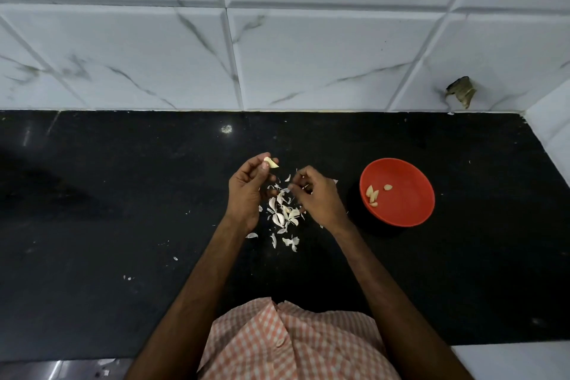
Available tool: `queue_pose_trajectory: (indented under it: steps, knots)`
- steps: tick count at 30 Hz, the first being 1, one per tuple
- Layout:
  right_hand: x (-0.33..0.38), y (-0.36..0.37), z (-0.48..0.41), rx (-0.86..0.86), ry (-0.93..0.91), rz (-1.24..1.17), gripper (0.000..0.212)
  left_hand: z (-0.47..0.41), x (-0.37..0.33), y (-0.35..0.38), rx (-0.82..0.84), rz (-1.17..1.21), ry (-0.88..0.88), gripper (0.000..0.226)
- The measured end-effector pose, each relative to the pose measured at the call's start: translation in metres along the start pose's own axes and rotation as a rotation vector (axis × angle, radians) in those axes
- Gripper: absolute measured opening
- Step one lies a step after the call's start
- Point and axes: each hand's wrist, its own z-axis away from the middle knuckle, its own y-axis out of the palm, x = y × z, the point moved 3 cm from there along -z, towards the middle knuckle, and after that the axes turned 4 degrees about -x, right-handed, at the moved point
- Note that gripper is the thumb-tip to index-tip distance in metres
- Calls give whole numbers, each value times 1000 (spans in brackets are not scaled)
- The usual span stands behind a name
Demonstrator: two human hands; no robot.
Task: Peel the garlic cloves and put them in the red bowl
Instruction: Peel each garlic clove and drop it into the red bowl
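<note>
While we look down from the head camera, we see the left hand [246, 191] holding one garlic clove [271, 162] up at its fingertips. The thumb and first fingers are pressed together on the clove. The clove is to the left of the red bowl [407, 210], well apart from it, with the right hand in between. Its long way runs from left to right, and its thin tip points toward the bowl. It looks pale and bare where we can see it, but we cannot tell if all the skin is off.

The right hand [319, 196] is the nearer one to the bowl, just left of it and not touching it. Its fingers are curled, and the thumb and a finger seem to pinch a bit of skin [290, 190]. Left of the bowl and a little nearer to us, a pile of skins [283, 217] lies on the black counter [123, 210].

Inside the bowl, by its left side, lie a few peeled cloves [372, 194]. We think the next move is to carry the clove to the right and drop it in the bowl. The right hand is in the way, so it may have to move off first.
</note>
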Motion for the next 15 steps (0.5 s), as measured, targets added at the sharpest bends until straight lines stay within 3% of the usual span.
queue_pose_trajectory:
  steps: [4, 7, 9, 13, 15]
  knots:
    - [-8, 6, -2, 94, -2, 113, 21, 1, 2, -1, -31, -26, -9, 27]
    - [-6, 5, -3, 57, -35, 147, 26, 1, 5, -2, -25, -18, -32, 29]
    - [0, 6, -2, 17, 87, -139, 26, 2, 7, -2, -9, -12, -49, 24]
    - [9, 17, 1, 31, 434, -948, 42, 2, 11, 4, 11, -100, -28, 19]
    - [11, 17, 4, 15, 523, -1149, 50, -2, 15, 10, 10, -209, 38, 19]
